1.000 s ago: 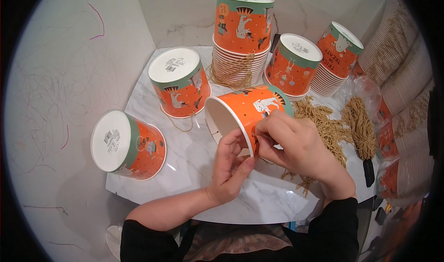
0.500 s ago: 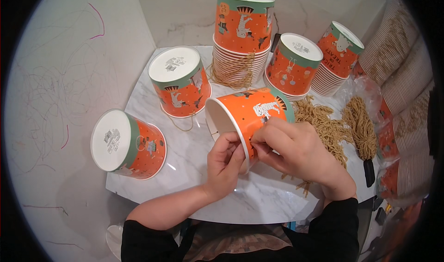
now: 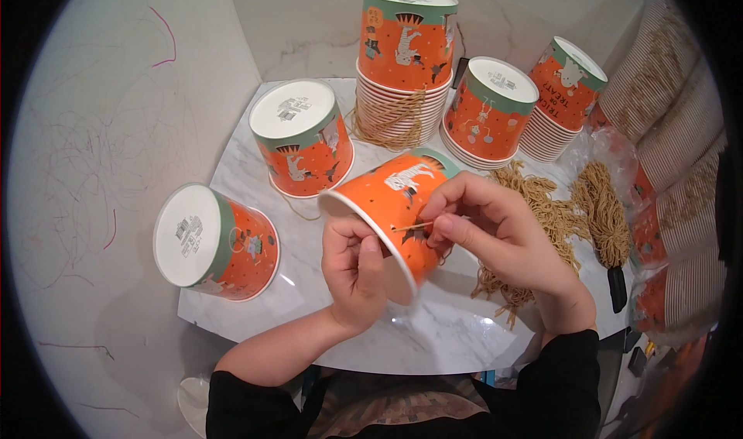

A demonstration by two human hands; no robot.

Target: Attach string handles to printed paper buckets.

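Note:
An orange and green paper bucket (image 3: pixel 379 203) is tilted on its side above the table, its white mouth facing left and toward me. My left hand (image 3: pixel 352 272) is at the mouth with its fingers curled inside by the rim; some fingertips are hidden. A thin tan cord (image 3: pixel 412 227) comes out of a small hole in the wall just below the rim. My right hand (image 3: pixel 495 234) pinches that cord between thumb and fingers, outside the bucket.
Upside-down buckets stand at left (image 3: pixel 186 234) and back left (image 3: pixel 298 110). Behind are a tall stack (image 3: pixel 406 40) draped with cord and two shorter stacks (image 3: pixel 499 90) (image 3: pixel 569 79). Loose tan cords (image 3: pixel 542 207) and a tied bundle (image 3: pixel 600 214) lie right; bagged bucket stacks (image 3: pixel 681 207) stand beyond.
The bucket has shifted left and tilted more. My left hand has moved slightly left with it. My right hand has drawn back from the hole, and a stretch of cord now shows between them.

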